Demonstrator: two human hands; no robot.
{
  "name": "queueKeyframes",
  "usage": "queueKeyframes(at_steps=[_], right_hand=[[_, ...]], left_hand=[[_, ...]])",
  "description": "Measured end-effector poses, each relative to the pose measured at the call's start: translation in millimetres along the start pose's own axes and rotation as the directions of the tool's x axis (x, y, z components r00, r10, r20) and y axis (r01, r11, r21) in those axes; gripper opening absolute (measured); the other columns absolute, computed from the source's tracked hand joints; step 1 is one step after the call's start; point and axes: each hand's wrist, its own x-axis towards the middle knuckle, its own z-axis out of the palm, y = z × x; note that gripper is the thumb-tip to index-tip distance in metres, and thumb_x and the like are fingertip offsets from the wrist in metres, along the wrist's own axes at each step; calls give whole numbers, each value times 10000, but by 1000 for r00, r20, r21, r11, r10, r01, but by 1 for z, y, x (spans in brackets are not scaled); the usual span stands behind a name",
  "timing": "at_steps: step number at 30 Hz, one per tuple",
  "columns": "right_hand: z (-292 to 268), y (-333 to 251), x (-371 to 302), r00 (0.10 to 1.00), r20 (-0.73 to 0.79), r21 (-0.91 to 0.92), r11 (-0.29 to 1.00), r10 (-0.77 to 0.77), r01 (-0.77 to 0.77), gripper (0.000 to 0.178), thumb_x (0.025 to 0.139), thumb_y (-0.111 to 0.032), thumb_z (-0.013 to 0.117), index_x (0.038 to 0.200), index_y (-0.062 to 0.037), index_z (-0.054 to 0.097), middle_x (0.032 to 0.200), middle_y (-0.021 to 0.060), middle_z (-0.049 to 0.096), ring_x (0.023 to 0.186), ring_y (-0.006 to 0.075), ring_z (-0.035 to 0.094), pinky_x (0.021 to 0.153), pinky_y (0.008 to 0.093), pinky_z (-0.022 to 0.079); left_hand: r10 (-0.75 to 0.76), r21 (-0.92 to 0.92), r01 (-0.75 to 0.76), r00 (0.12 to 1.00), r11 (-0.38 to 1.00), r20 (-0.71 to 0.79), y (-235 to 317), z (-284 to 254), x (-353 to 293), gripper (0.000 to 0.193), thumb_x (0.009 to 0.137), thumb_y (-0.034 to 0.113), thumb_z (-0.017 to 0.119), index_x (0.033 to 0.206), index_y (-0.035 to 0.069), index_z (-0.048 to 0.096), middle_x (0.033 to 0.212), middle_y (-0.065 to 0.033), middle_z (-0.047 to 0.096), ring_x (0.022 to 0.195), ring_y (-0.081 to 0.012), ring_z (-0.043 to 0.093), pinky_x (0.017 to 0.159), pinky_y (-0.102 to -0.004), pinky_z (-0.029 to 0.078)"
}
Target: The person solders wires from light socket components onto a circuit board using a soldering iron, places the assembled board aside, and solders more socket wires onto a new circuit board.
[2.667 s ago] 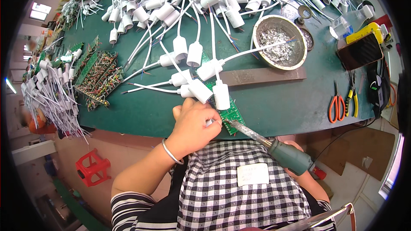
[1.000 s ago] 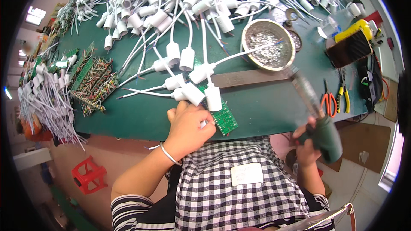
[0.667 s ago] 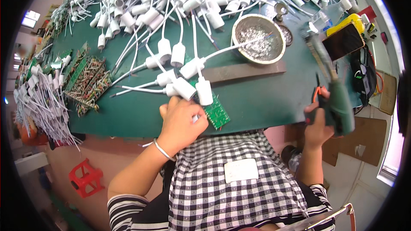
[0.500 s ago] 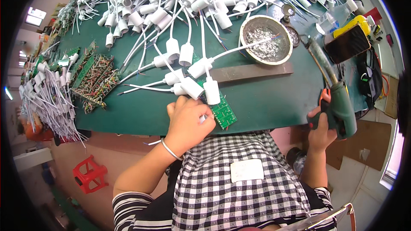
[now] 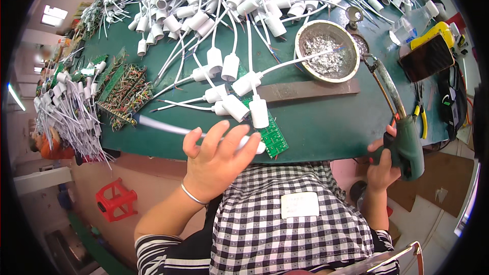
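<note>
My left hand [image 5: 216, 160] is at the table's front edge, fingers curled around a white lamp holder [image 5: 261, 148]. Its cable, blurred by motion, sticks out to the left. Against the hand's right side lies a green circuit board [image 5: 275, 140], partly covered by several white lamp holders [image 5: 259, 113] with cables. At the right, my right hand [image 5: 384, 165] grips the green handle of a soldering gun [image 5: 409, 147]. Its metal barrel and thin rod point up toward the far side.
A flat metal bar [image 5: 310, 90] lies behind the board, beside a round bowl [image 5: 300, 66] of silvery solder. A heap of lamp holders [image 5: 204, 0] covers the far side. At the left sits a bundle of populated boards [image 5: 125, 91]; yellow-handled pliers [image 5: 420, 114] and a phone [image 5: 427, 55] are at the right.
My left hand has lifted slightly and its fingers have opened wider, with the lamp holder's cable now swung out to the left. The view has shifted a little; my right hand keeps its grip.
</note>
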Motion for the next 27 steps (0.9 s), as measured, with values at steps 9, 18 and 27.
queueKeyframes(at_steps=[9,18,27], right_hand=[[-9,-4,-7,993,-107,55,997,58,-52,384,865,-126,427,1198,66,437,690,103,546,628,149,505,593,258,429],[0,-16,3,988,-143,80,995,-52,64,421,901,-216,436,1197,83,416,698,110,549,641,160,508,600,252,426],[4,-21,-6,996,-84,19,1000,-15,17,452,912,-267,452,1188,88,409,685,107,540,627,166,507,601,268,423]], left_hand=[[26,-510,-156,967,846,-253,-7,30,31,376,689,181,682,1059,200,622,1077,-9,527,998,-202,492,802,-352,419],[-524,-398,415,824,818,-217,-152,91,97,430,749,244,675,1130,88,555,1053,-98,581,1002,-300,506,856,-381,380],[-350,-485,159,875,860,-333,-159,90,103,329,790,162,640,1114,129,594,938,-105,572,874,-298,549,753,-372,444]])
